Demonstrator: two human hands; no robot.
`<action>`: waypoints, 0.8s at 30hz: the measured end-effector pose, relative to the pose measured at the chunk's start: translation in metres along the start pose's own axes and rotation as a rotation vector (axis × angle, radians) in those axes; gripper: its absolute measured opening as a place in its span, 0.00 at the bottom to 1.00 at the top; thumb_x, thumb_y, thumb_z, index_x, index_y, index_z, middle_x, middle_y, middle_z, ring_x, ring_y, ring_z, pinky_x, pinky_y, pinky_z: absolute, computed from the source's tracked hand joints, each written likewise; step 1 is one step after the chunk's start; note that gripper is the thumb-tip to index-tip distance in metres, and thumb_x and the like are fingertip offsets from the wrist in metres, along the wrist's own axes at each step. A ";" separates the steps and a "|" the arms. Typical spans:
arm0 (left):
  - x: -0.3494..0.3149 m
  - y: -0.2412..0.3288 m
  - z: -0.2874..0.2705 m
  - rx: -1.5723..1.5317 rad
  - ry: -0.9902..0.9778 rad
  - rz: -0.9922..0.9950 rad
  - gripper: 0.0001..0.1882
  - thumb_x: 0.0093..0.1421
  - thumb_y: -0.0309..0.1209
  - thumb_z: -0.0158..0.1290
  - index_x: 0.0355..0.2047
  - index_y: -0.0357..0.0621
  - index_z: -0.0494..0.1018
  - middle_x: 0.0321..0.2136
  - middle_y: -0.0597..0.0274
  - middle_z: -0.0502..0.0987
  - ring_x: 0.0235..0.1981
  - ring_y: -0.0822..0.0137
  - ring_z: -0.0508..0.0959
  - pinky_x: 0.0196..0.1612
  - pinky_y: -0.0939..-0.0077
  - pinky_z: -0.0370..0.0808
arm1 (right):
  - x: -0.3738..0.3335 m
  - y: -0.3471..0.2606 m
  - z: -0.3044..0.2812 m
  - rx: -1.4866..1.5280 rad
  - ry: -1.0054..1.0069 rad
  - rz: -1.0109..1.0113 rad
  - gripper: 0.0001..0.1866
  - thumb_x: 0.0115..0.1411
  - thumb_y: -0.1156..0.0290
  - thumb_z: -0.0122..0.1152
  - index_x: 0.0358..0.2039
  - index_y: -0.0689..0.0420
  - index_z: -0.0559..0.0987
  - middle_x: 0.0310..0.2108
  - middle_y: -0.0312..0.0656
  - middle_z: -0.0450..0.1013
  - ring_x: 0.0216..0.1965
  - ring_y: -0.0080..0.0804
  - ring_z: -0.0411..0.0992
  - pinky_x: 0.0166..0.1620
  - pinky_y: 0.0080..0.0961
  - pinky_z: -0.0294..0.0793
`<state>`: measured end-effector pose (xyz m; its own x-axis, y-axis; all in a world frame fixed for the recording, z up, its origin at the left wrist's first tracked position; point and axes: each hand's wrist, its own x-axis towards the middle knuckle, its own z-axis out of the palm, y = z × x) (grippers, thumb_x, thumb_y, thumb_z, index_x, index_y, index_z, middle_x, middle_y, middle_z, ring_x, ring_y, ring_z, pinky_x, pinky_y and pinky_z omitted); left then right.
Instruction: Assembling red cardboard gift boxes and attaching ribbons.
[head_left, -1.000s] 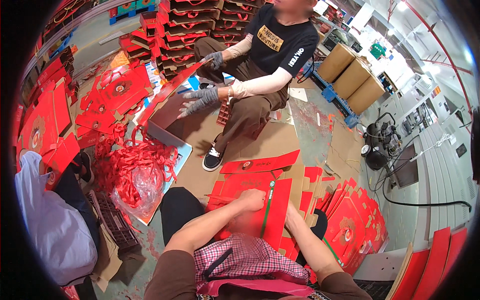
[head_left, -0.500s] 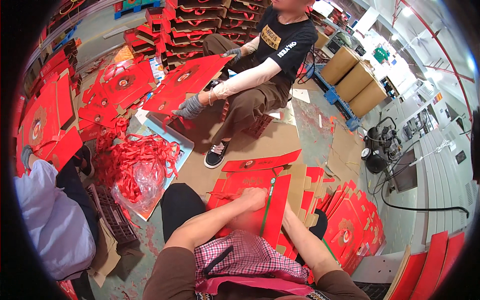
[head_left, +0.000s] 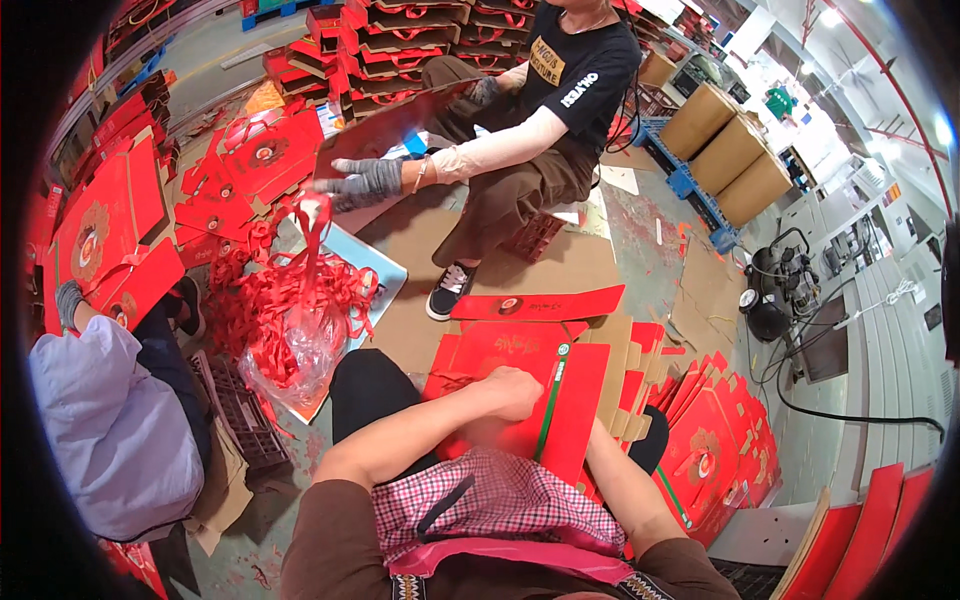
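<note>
A red cardboard box blank (head_left: 500, 345) with a green strip down its side lies tilted across my lap, on my checked apron (head_left: 500, 500). My left hand (head_left: 513, 393) is closed in a fist against its middle. What the fist grips is hidden; a red ribbon (head_left: 455, 381) shows just left of it. My right hand reaches behind the raised right panel (head_left: 575, 415), which covers its fingers; only the wrist and forearm (head_left: 630, 480) show. Brown-backed red blanks (head_left: 630, 380) are stacked beside that panel.
Loose red ribbons (head_left: 290, 310) heap in a plastic bag ahead left. Opposite sits a co-worker with grey gloves (head_left: 370, 180), handling a red blank. Another person (head_left: 110, 420) works at left. Red blanks (head_left: 705, 460) lean at my right, near a black compressor (head_left: 775, 290).
The co-worker opposite has tipped their red blank up and moved a gloved hand left, with red ribbon hanging by it. My fist stays on the blank; the view has shifted slightly.
</note>
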<state>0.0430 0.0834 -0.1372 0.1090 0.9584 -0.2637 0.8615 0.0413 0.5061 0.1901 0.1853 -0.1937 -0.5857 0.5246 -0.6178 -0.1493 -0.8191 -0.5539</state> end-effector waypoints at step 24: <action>-0.251 -0.081 -0.041 -1.208 0.997 -0.142 0.12 0.51 0.33 0.56 0.17 0.39 0.69 0.15 0.71 0.66 0.16 0.82 0.61 0.19 0.85 0.54 | -0.033 -0.046 0.016 0.187 -0.204 0.156 0.18 0.60 0.62 0.42 0.42 0.62 0.71 0.38 0.49 0.72 0.36 0.42 0.73 0.40 0.40 0.75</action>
<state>-0.0748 -0.1492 -0.0779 -0.7135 0.7005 0.0158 -0.1071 -0.1314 0.9855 0.2039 0.2018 -0.1393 -0.7578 0.3477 -0.5521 -0.1783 -0.9243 -0.3374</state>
